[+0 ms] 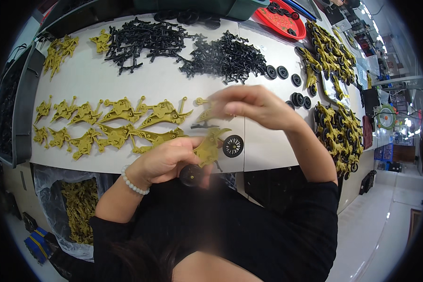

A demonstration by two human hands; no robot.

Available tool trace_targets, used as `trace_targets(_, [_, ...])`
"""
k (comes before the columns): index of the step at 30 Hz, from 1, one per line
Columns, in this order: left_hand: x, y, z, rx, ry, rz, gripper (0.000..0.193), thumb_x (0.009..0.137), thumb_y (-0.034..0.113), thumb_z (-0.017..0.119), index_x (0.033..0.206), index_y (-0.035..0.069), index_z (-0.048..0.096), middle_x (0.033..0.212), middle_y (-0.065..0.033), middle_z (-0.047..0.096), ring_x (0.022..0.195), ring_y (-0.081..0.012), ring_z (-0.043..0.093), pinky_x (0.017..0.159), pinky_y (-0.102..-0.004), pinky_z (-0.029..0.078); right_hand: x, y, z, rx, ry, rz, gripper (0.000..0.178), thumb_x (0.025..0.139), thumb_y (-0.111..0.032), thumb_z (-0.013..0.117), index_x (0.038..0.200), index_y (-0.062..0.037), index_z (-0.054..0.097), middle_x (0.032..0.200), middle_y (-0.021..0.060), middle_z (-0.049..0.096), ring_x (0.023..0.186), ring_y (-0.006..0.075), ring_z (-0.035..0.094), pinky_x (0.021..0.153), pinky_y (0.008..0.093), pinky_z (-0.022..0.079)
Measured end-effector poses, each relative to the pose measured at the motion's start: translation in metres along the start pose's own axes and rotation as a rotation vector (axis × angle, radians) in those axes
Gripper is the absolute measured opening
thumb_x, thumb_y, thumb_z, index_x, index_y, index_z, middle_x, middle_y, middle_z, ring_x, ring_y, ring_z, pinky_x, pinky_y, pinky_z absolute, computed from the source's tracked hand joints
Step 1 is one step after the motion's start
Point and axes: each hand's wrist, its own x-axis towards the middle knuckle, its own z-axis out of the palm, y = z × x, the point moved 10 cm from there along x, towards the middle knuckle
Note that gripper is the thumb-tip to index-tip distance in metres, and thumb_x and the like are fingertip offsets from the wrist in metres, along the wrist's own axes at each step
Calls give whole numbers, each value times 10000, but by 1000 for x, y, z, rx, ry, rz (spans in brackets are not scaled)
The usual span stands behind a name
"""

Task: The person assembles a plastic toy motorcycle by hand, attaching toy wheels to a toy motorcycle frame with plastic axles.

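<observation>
My left hand (167, 160), with a beaded bracelet at its wrist, is closed around a yellow-green toy motorcycle body half (207, 149) over the table's near edge. A black spoked wheel (233, 146) sits at the right end of that half, and another black wheel (191, 175) shows below my fingers. My right hand (261, 109) is over the table, up and to the right, its fingertips smeared by motion. Beneath them is a blurred yellow-green body half (207, 114); whether the fingers touch it cannot be made out. A thin black part (205, 125) lies between the hands.
Two rows of yellow-green body halves (122, 110) lie to the left. Heaps of small black parts (148, 40) cover the far side. Loose black wheels (282, 72), a red basin (301, 34) and piles of wheeled toys (338, 136) are at right. A grey bin (26, 101) stands left.
</observation>
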Motion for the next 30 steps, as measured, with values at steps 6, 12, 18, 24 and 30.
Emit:
trace_targets(6, [-11,7,-11,-109,28,74,429,837,49,430,1250,-66,401,932,-165,614,800,-266,648,742,-363,532,-24,4,-26,-760,282,-271,429,697,-205,777,1066,-54,620,1087,101,566,1066,259,518,895,362,435])
trace_targets(12, [-10,2,-5,-25,33,28,406,860,81,455,1239,-60,416,915,-157,617,798,-253,648,737,-350,530,-23,-2,-22,-812,336,-365,343,714,-188,757,1010,-56,643,1038,94,572,992,262,530,857,356,442])
trace_targets(18, [-9,-28,6,66,-40,-128,521,850,119,493,1306,-86,344,948,-149,610,821,-266,637,793,-366,506,1,-23,17,-702,116,-426,141,692,-92,722,823,-61,680,920,79,573,895,251,527,799,342,448])
trace_targets(24, [-13,-36,-2,33,-11,-158,492,858,108,484,1298,-72,358,961,-160,616,839,-277,643,802,-377,506,8,-17,49,-872,125,-469,187,672,-149,740,807,-65,640,926,76,561,897,272,499,797,363,434])
trace_targets(30, [-12,-27,2,-31,-32,-112,263,889,104,504,1119,-21,492,943,-133,629,802,-231,664,742,-309,535,-3,-18,52,-1026,245,-504,178,688,-123,704,829,-54,620,934,64,579,897,263,522,795,368,433])
